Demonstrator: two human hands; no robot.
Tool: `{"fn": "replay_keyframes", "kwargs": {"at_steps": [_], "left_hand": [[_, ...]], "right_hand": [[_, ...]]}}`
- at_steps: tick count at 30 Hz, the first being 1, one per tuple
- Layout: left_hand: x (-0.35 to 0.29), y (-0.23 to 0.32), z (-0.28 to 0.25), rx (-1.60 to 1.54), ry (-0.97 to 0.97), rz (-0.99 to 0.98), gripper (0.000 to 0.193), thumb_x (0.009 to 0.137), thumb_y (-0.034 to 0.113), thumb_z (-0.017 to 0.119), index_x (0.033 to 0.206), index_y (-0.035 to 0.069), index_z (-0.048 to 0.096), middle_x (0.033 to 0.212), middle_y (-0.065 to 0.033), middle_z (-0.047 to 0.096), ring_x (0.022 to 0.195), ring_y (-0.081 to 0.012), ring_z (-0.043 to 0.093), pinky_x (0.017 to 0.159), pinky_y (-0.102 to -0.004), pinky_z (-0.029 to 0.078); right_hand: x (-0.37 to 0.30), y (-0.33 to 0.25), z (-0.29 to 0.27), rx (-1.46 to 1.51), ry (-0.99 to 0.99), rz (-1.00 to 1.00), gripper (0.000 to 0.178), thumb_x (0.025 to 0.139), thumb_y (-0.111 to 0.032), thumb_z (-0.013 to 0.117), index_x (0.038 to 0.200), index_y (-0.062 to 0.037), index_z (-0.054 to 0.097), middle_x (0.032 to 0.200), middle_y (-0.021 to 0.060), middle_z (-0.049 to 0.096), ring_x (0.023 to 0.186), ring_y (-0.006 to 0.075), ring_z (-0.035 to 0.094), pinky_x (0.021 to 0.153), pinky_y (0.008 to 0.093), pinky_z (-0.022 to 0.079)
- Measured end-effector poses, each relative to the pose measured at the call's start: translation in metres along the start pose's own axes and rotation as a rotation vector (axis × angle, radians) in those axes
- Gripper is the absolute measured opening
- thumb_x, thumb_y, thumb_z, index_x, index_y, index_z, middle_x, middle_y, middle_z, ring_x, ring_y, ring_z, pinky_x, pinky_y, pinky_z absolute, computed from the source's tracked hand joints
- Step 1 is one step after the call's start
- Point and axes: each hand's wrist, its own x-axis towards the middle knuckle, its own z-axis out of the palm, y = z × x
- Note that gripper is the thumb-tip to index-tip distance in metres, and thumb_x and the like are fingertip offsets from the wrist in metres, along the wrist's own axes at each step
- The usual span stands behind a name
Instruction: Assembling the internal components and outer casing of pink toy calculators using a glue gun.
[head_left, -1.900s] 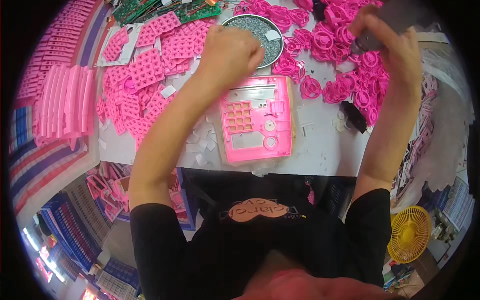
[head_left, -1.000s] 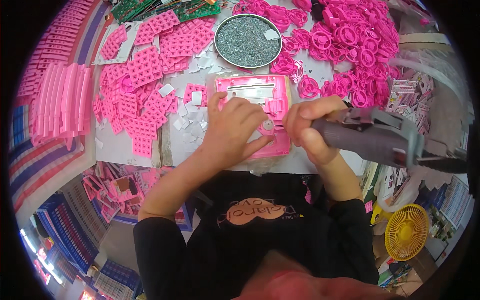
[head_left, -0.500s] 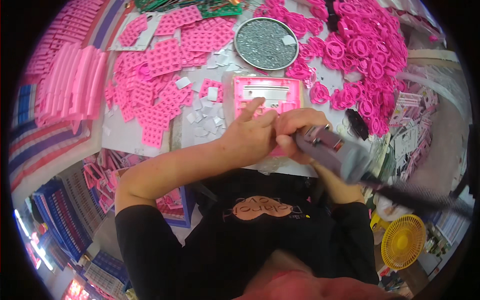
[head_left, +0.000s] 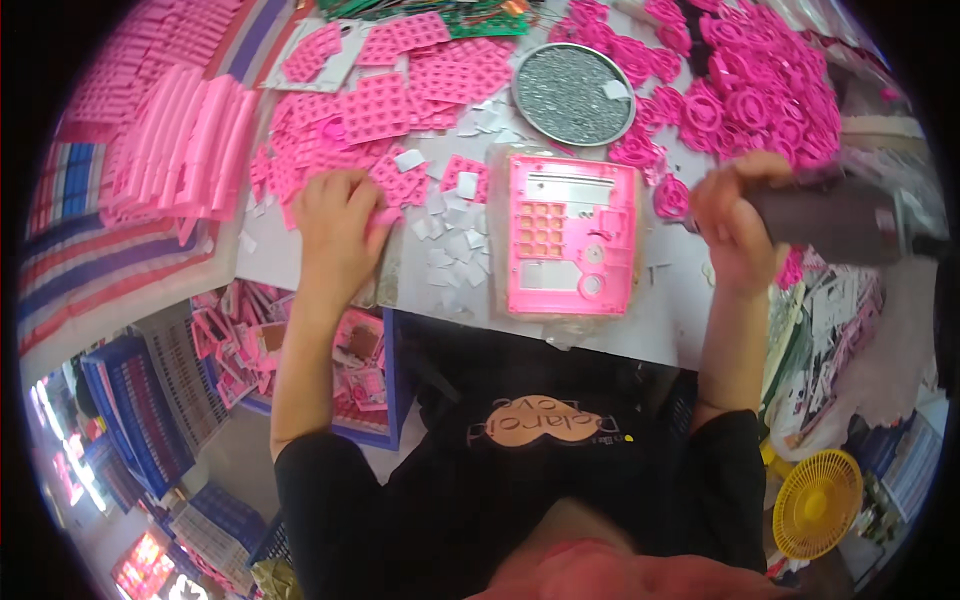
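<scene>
My left hand (head_left: 338, 222) is down on the heap of pink keypad pieces (head_left: 375, 105), its fingers curled over one at the near edge. That piece is mostly covered by the hand. My right hand (head_left: 738, 215) grips a dark grey electric screwdriver (head_left: 825, 220), held sideways over the table's right part, its thin tip pointing left. Between my hands a pink plastic housing (head_left: 622, 250) lies flat, inner side up, on a clear plastic bag. It has a grid of square holes, a silvery strip and round openings. Neither hand touches it.
A round tin of small screws (head_left: 570, 95) stands beyond the housing. Small white squares (head_left: 455, 245) lie left of it. Magenta ring-shaped parts (head_left: 750, 90) are heaped at right, long pink parts (head_left: 185, 150) stacked at left. Below the table edge sits a blue crate (head_left: 392, 385); a yellow fan (head_left: 817, 503) is lower right.
My hands have parted from above the housing, uncovering it. The left went left onto the keypad pieces; the right swung right and up with the screwdriver. The view has shifted slightly.
</scene>
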Motion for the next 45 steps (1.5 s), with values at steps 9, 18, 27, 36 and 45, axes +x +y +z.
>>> {"fn": "replay_keyframes", "kwargs": {"at_steps": [9,18,27,36,45], "left_hand": [[0.005,0.068,0.016,-0.341,0.520,0.445,0.034,0.055,0.012,0.077,0.086,0.022,0.066,0.105,0.0018,0.063,0.094,-0.0218,0.052,0.080,-0.0415,0.037],[0.003,0.111,0.023,-0.795,0.308,0.443,0.033,0.066,0.004,0.078,0.093,0.013,0.061,0.103,-0.0043,0.062,0.086,-0.0239,0.057,0.072,-0.0404,0.044],[-0.030,0.098,0.025,-1.144,-0.124,-0.269,0.048,0.081,0.001,0.076,0.125,0.001,0.057,0.102,-0.0084,0.067,0.091,-0.0182,0.065,0.085,-0.0313,0.053],[-0.033,0.076,0.025,-1.062,-0.036,-0.309,0.037,0.082,-0.004,0.070,0.117,0.000,0.061,0.098,-0.0076,0.067,0.086,-0.0155,0.065,0.082,-0.0289,0.051],[-0.027,0.073,0.023,-1.038,0.024,-0.274,0.029,0.084,-0.006,0.068,0.111,0.000,0.063,0.095,-0.0078,0.068,0.085,-0.0152,0.066,0.080,-0.0282,0.051]], "right_hand": [[-0.004,-0.012,0.025,-0.899,0.387,-0.409,0.060,0.079,-0.003,0.076,0.132,0.0004,0.048,0.122,0.0179,0.058,0.103,0.0254,0.058,0.085,0.0365,0.049],[-0.061,0.004,0.068,-0.972,-0.373,-0.258,0.038,0.066,-0.006,0.081,0.101,-0.0124,0.068,0.111,0.0070,0.064,0.103,0.0301,0.058,0.085,0.0408,0.048],[-0.016,0.048,0.044,-0.781,-0.560,0.268,0.015,0.082,-0.009,0.077,0.094,-0.0046,0.070,0.082,0.0081,0.066,0.070,0.0213,0.064,0.061,0.0330,0.050],[-0.004,0.076,0.040,-0.940,-0.513,0.139,0.014,0.084,-0.014,0.077,0.090,-0.0054,0.068,0.080,0.0075,0.065,0.066,0.0208,0.063,0.059,0.0332,0.049],[-0.022,0.078,0.050,-1.047,-0.358,0.124,0.014,0.084,-0.016,0.074,0.089,-0.0068,0.064,0.083,0.0089,0.064,0.073,0.0271,0.066,0.062,0.0370,0.053]]}}
